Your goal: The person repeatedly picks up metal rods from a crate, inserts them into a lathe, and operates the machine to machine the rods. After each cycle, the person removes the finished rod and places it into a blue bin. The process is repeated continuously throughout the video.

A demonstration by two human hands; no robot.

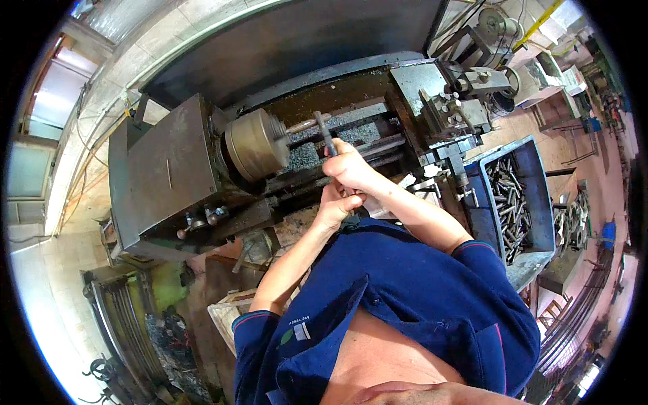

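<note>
My right hand [348, 167] is wrapped around a slim metal rod [322, 128], lighter at its far tip and darker near my fingers. The rod sticks up and away from me, in front of the lathe chuck [258, 144] and to its right. Just below, close to my chest, my left hand [339, 206] is closed, its fingertips near the heel of my right hand. Whatever sits in the left hand is hidden by its fingers. The lathe bed [378, 152] runs rightward from the chuck, with grey metal chips [305, 156] heaped on it.
The lathe headstock [165, 169] stands left, with control levers [202, 221] on its front. On the right are the carriage and tool post [455, 115]. A blue bin [545, 202] full of metal pieces [509, 212] stands to my right. A dark splash guard [290, 50] rises behind.
</note>
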